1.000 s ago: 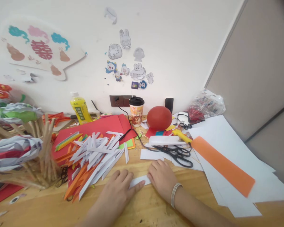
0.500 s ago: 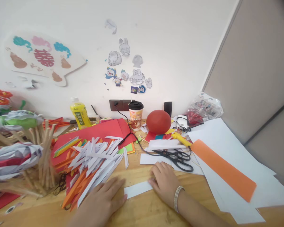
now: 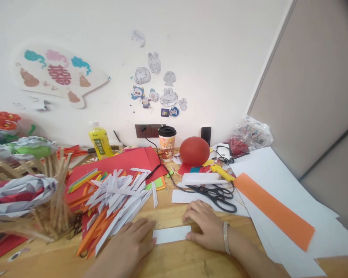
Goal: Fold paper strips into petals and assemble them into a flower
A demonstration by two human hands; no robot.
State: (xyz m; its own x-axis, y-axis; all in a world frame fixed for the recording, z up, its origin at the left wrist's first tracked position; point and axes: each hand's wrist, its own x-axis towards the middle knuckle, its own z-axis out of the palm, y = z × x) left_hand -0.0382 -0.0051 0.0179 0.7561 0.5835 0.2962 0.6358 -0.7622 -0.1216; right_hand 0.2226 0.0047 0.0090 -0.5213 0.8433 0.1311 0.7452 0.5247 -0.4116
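The white strip (image 3: 172, 234) is laid flat on the wooden surface (image 3: 174, 262), flanked by the left hand (image 3: 133, 239) and right hand (image 3: 205, 226) — each grip released, thumbs at its ends. The left is crowded by folded paper pieces (image 3: 116, 193); beyond the right hand, space is taken by black scissors (image 3: 211, 192) — backed by a red rounded object (image 3: 194, 151). White sheets (image 3: 301, 204) are topped by an orange strip (image 3: 274, 210).

On the table (image 3: 174, 260), watched from my remote station, a paper strip (image 3: 172, 234) lies between my left hand (image 3: 133, 238) and right hand (image 3: 204, 224). A heap of folded strips (image 3: 116, 195) sits to the left, sticks (image 3: 59, 197) farther left. Scissors (image 3: 213, 192) lie behind the right hand, a cup (image 3: 167, 146) and bottle (image 3: 100, 143) stand near the wall (image 3: 214, 58), and paper sheets (image 3: 295, 197) spread at right.
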